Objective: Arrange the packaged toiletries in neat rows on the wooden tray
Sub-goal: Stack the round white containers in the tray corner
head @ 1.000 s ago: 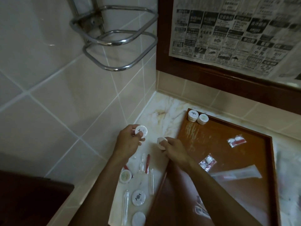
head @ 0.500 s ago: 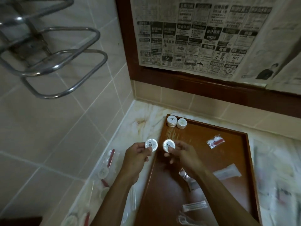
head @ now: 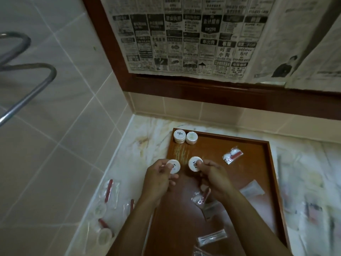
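A person's 2 hands hover over the near-left part of a wooden tray (head: pixel 258 182) resting on a marble table (head: pixel 153 130), each pinching 1 round white packaged soap: the left hand (head: pixel 158 179) holds its disc (head: pixel 174 166) between thumb and curled fingers, just over the tray's left edge, while the right hand (head: pixel 214 175) grips a matching disc (head: pixel 195 164) beside it, the 2 discs close but apart. Beyond the hands, 2 stacks of round soaps (head: pixel 185 137) sit side by side in the tray's far-left corner. A small clear sachet (head: pixel 232 155) lies to the right of the right hand. More wrapped toiletries (head: pixel 110 191) are scattered on the table left of the left forearm
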